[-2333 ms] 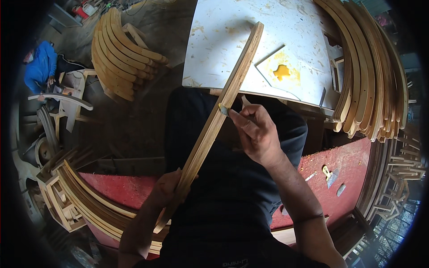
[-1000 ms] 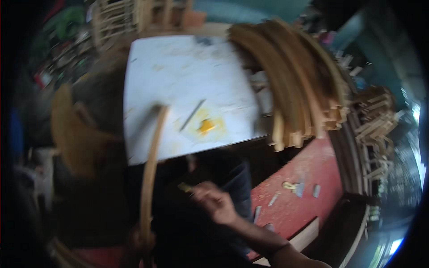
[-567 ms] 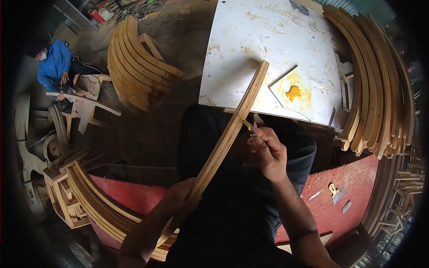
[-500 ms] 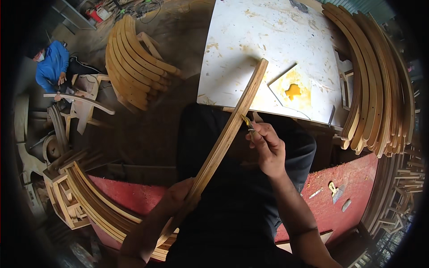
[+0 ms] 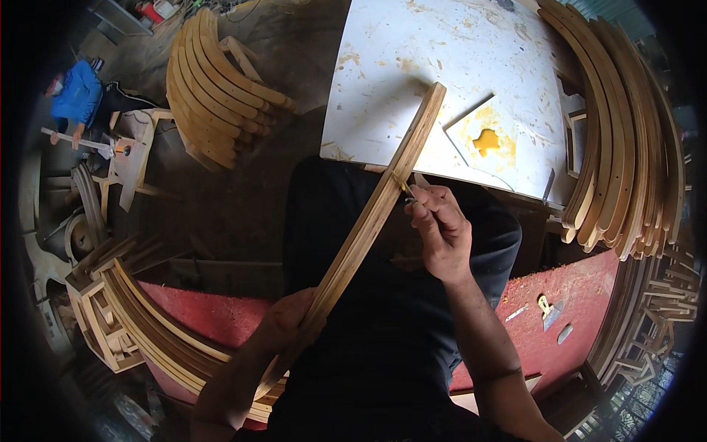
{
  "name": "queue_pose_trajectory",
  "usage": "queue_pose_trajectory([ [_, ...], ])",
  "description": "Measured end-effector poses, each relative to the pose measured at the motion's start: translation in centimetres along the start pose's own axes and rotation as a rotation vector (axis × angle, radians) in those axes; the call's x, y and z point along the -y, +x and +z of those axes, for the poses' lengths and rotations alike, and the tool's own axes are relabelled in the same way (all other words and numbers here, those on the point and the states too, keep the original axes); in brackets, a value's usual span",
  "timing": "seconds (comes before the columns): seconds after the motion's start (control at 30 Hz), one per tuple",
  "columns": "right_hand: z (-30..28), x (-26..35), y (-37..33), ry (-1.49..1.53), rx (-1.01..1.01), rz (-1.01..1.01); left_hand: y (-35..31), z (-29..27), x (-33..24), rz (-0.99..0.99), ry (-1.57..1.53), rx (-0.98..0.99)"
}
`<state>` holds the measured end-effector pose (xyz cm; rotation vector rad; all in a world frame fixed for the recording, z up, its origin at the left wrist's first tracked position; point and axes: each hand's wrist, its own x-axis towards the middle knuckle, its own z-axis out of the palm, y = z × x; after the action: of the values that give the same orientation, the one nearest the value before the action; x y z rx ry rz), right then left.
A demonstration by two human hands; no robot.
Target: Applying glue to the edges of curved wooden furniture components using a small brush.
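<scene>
While the left hand (image 5: 291, 313) closes its fingers around the lower part of a long, slightly curved brown wooden bar (image 5: 368, 221) slanting through the frame's centre, the right hand (image 5: 445, 232) pinches a small thin metal blade (image 5: 409, 194) between thumb and fingers, its yellow-smeared tip at the bar's right edge. Right of upper centre, a flat, pale, straight-edged panel (image 5: 464, 133) on a stained white tabletop (image 5: 412, 44) bears a glossy yellow-orange puddle (image 5: 486, 142).

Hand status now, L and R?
Left hand: closed, holding the long wooden strip.
Right hand: closed, holding a small blade-like tool against the strip.
</scene>
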<state>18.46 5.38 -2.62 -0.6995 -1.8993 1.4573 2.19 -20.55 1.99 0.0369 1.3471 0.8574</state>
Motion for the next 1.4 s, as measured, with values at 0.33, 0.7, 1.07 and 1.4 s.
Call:
queue_pose_trajectory([
  [0.33,1.0,1.9,-2.2,0.099,0.049,0.055,0.3,0.0,-0.2,0.011,0.083,-0.009],
  [0.7,-0.8,1.1,-1.5,0.225,-0.077,0.201,0.0,-0.3,-0.1,-0.025,0.022,-0.016],
  [1.07,-3.9,-2.5,4.0,0.378,-0.247,0.389,-0.6,-1.4,0.5,-0.004,0.066,-0.043],
  [1.4,-5.2,-4.7,9.6,0.202,-0.186,0.419,-0.2,-1.8,0.6,-0.065,0.041,-0.019],
])
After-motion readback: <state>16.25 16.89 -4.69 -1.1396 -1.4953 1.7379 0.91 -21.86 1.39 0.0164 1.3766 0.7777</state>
